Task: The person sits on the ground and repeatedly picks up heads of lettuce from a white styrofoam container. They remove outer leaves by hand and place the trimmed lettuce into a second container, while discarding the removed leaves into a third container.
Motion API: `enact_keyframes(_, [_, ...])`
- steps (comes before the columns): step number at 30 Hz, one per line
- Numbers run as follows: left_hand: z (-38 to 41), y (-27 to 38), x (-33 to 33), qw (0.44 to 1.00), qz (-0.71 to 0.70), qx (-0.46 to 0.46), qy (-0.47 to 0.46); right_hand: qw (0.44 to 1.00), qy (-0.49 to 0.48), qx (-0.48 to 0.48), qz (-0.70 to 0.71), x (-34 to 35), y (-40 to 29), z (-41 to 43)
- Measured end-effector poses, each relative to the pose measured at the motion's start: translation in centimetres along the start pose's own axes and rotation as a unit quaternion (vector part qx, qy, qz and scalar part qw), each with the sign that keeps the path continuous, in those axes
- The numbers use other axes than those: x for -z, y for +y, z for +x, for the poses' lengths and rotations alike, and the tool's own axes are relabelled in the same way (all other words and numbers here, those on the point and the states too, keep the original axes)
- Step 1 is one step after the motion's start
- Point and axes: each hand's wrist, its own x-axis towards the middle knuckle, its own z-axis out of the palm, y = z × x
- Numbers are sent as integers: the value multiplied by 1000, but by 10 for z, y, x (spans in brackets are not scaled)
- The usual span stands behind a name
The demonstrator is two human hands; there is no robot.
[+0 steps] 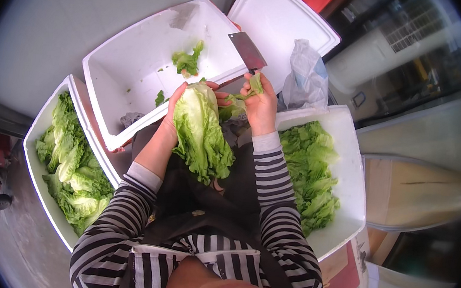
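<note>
My left hand [171,117] is wrapped around a head of green leaf lettuce [198,128], its pale base up and its frilly leaf tips hanging over my lap. My right hand [263,107], just to the right, pinches a limp, torn lettuce leaf [255,85] between thumb and fingers. Part of that leaf trails toward the lettuce head. Beyond both hands stands a white foam box [124,73] with a few leaf scraps [188,60] in it. A cleaver [248,52] leans at this box's right rim, its handle partly hidden behind my right hand.
Foam boxes flank me: the left one [36,182] holds several lettuces [72,169], the right one [348,190] more lettuce [309,173]. A foam lid [269,17] leans at the back. A plastic bag [307,76] sits at the right box's far edge.
</note>
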Motion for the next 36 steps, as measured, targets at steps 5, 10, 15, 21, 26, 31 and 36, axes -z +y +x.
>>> enact_keyframes(5, [1, -2, 1, 1000, -1, 9, -20, 991, -9, -76, 106, 29, 4, 13])
enact_keyframes(10, [1, -5, 6, 999, -25, 2, -29, 993, 23, -89, 75, 22, 3, 11])
enact_keyframes(15, [-1, -1, 3, 995, -102, -2, -8, 936, -73, -7, -344, 3, -9, -7])
enact_keyframes(21, [-1, 2, 6, 987, -117, -70, 82, 893, -260, -71, -360, -16, -24, -20])
enact_keyframes(26, [2, 1, 18, 996, -93, -5, -6, 840, -126, 19, -527, 4, 1, -3])
enact_keyframes(31, [-4, 8, -22, 996, -30, -37, 70, 989, 48, -32, -135, 4, -23, -2])
enact_keyframes(36, [-6, -5, -8, 997, 23, 15, -66, 999, -25, 8, -29, 12, -30, 5])
